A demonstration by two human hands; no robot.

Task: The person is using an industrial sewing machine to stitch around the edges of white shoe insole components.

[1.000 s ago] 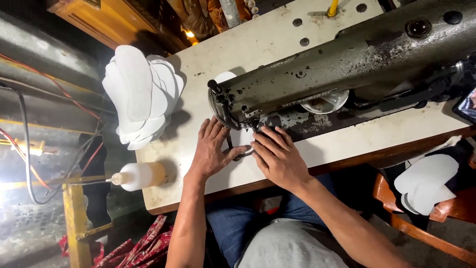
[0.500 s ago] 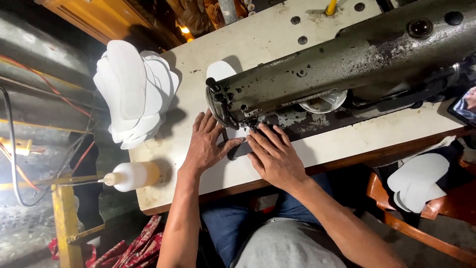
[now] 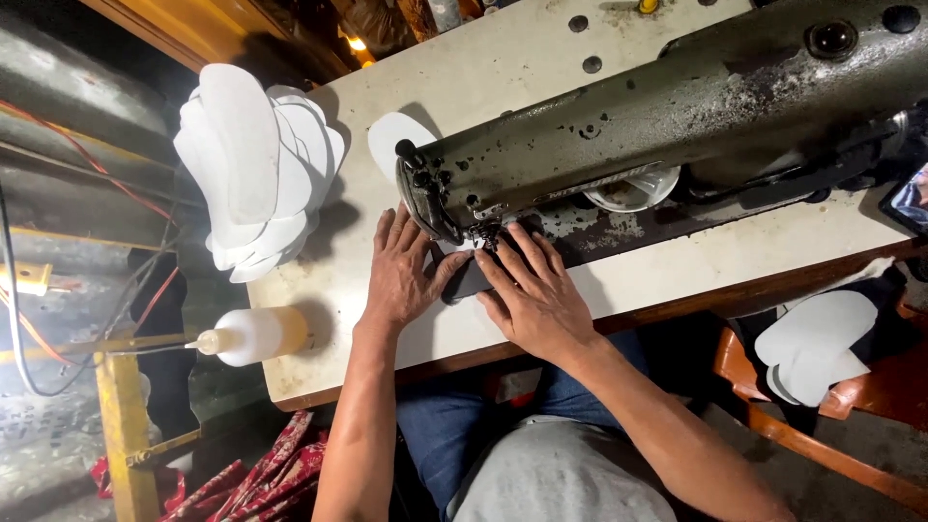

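Observation:
A dark, worn industrial sewing machine lies across a pale table. My left hand is flat on the table just left of the needle end, thumb stretched toward a dark piece under the machine head. My right hand presses flat on that same dark piece from the right, fingers pointing at the needle. A white shaped piece sticks out behind the machine head. What lies directly under the needle is hidden.
A tall stack of white shaped pieces stands at the table's left end. A squeeze bottle with amber liquid lies near the left front corner. More white pieces rest on an orange seat at right. Cables hang at far left.
Both hands have stayed at the needle end, sliding slightly; the left thumb now reaches onto the dark piece. The view has shifted a little.

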